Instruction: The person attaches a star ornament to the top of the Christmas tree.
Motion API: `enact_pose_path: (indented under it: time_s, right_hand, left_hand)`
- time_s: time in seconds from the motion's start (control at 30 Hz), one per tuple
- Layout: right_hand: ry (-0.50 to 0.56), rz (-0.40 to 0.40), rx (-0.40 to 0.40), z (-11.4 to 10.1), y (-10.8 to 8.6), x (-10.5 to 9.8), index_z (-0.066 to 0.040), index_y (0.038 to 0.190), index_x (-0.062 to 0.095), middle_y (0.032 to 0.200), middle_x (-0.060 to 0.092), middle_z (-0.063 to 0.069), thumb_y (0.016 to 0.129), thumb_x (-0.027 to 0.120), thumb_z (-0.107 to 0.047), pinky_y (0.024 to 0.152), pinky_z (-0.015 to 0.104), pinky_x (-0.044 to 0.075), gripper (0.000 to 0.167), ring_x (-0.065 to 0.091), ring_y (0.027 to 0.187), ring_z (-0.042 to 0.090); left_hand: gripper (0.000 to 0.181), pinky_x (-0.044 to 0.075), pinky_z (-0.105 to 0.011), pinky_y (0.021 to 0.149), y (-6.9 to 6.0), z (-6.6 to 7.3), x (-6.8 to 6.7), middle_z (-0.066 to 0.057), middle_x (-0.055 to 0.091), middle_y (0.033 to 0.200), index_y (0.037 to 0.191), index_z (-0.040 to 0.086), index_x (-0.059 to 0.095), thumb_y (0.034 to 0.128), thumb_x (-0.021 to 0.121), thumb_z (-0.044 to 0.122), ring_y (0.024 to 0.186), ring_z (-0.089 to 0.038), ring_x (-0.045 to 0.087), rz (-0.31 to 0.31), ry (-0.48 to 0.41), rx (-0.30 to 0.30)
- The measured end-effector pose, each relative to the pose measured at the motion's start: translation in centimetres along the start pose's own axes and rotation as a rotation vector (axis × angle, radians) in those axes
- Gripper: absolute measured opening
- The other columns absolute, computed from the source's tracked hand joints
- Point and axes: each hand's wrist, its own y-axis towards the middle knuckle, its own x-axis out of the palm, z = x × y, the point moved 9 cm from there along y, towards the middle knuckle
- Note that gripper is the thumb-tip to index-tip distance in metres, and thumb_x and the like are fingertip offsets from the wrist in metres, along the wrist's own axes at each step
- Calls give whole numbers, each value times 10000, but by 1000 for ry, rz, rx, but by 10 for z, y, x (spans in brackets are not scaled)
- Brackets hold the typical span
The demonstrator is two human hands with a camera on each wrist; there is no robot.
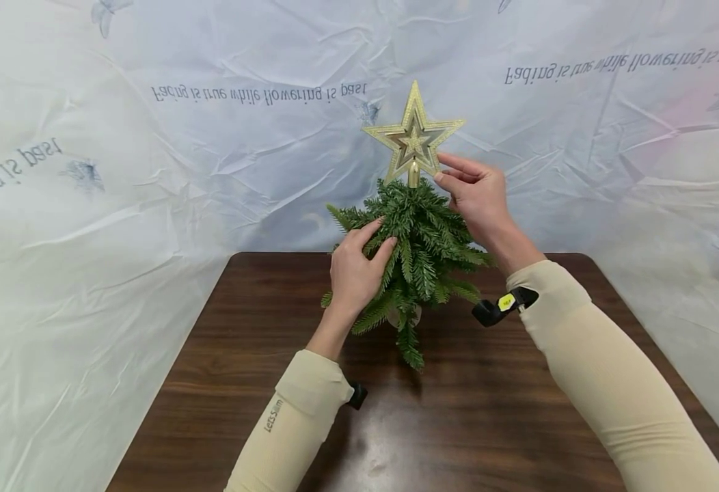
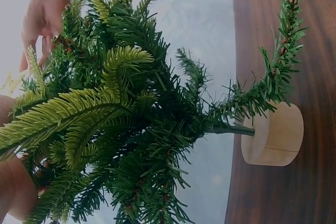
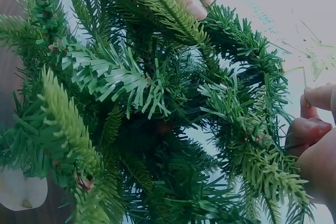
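Observation:
A small green artificial Christmas tree (image 1: 417,253) stands upright on a round wooden base (image 2: 283,135). At its top is a gold star tree topper (image 1: 415,130), its short sleeve among the uppermost twigs. My right hand (image 1: 476,195) pinches the star's lower right point between thumb and fingers. My left hand (image 1: 356,270) holds the upper left branches, thumb and forefinger curved with foliage between them. The other left fingers are hidden by needles in the head view. In the right wrist view, left fingertips (image 3: 197,9) show over a branch.
The tree rests on a dark brown wooden table (image 1: 242,328), near its far edge. A pale printed cloth (image 1: 261,157) hangs behind the table and along both sides. Lower branches spread out above the tabletop.

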Motion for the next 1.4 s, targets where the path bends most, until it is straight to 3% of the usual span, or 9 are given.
enact_pose_path:
  time_s: [0.17, 0.43, 0.7, 1.07, 1.3, 1.4]
  right_hand:
    - [-14, 2, -1, 2, 2, -1, -122, 1255, 794, 891, 740, -31, 959, 733, 31, 474, 190, 343, 338, 446, 563, 56]
    - [-11, -12, -17, 3, 4, 1, -14, 1319, 726, 837, 774, -42, 946, 739, 53, 492, 184, 365, 379, 504, 586, 55]
    - [-51, -18, -42, 2, 4, 4, 16, 1324, 711, 829, 786, -52, 943, 738, 60, 495, 189, 390, 384, 537, 589, 74]
    - [9, -26, -29, 3, 5, 3, -67, 1233, 787, 817, 789, -14, 926, 735, 97, 463, 178, 371, 352, 536, 559, 64]
    - [14, -30, -21, 5, 2, -2, -28, 1306, 740, 829, 769, -29, 938, 728, 83, 477, 204, 350, 385, 482, 545, 59]
    - [12, -22, -21, 6, 2, -4, -61, 1286, 763, 829, 761, -25, 931, 738, 78, 476, 206, 354, 382, 466, 528, 61]
  left_hand:
    - [463, 561, -565, 923, 2, -2, 1, -135, 712, 1335, 1454, 176, 669, 1023, 698, 344, 1142, -372, 694, 3, -4, 1]
    - [462, 568, -557, 893, 5, -5, 2, -137, 715, 1326, 1453, 170, 669, 1023, 703, 336, 1113, -373, 700, 0, -7, 10]
    - [464, 568, -561, 901, 6, -7, 2, -133, 713, 1332, 1456, 176, 667, 1025, 696, 345, 1138, -369, 695, -4, -11, 1]
    - [460, 567, -565, 921, 5, -5, 1, -134, 717, 1329, 1443, 169, 677, 1017, 704, 339, 1147, -374, 697, 12, -12, 14]
    - [469, 562, -562, 927, 1, -4, 4, -130, 711, 1335, 1456, 183, 667, 1020, 701, 353, 1149, -369, 693, 9, 1, 9]
    - [473, 559, -565, 935, -1, -4, 4, -130, 707, 1340, 1460, 186, 664, 1020, 700, 358, 1160, -371, 690, 12, 5, 9]
